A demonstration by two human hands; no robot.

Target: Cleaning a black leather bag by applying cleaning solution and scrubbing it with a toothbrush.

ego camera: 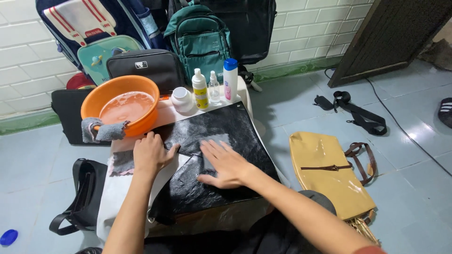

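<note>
black bag (212,160): centre of frame, flat on the table (162,110) | we judge it light, soft, slick where wet | left hand (150,154) fingers curled, pinning its left edge | right hand (225,162) fingers spread flat, pressing a grey cloth (217,139) on it | best hold: edges

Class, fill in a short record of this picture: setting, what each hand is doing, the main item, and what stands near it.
Setting: tiled floor by a white tiled wall, low white table
Main item: black bag lying flat on the table, foamy patch on it
Left hand: resting on the bag's left edge
Right hand: flat, pressing a grey cloth on the bag
Behind: orange basin of soapy water, white jar, three bottles
Floor, right: tan bag
</note>
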